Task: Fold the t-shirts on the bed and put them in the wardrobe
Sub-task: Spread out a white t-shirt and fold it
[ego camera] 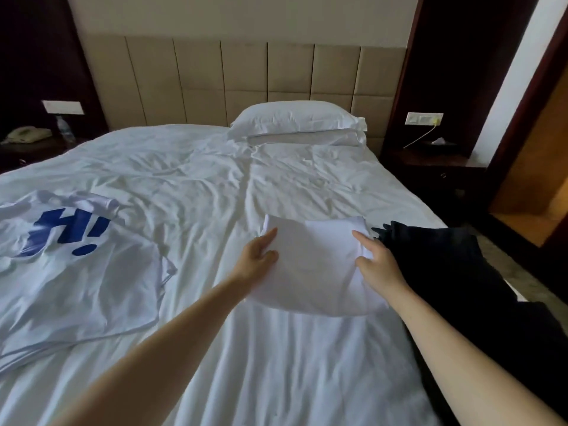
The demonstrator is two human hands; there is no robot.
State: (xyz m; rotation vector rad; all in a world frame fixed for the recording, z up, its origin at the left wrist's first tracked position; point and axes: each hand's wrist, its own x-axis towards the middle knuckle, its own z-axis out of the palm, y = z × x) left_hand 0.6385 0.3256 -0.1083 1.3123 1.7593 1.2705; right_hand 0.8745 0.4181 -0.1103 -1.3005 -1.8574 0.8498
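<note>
A white t-shirt (pixel 316 265), folded into a small rectangle, lies on the white bed (pixel 196 186) in front of me. My left hand (pixel 256 256) holds its left edge, thumb on top and fingers partly under the cloth. My right hand (pixel 376 262) grips its right edge, the index finger stretched along the top. A white t-shirt with a blue "H!" print (pixel 73 262) lies spread and rumpled at the left. A black garment (pixel 455 272) lies unfolded at the bed's right edge, touching the folded shirt.
Two stacked white pillows (pixel 298 123) lie against the padded headboard (pixel 246 78). Dark nightstands flank the bed: the left (pixel 33 149) holds a phone and a water bottle, the right (pixel 436 158) a tissue box. A doorway opens at the far right (pixel 534 167).
</note>
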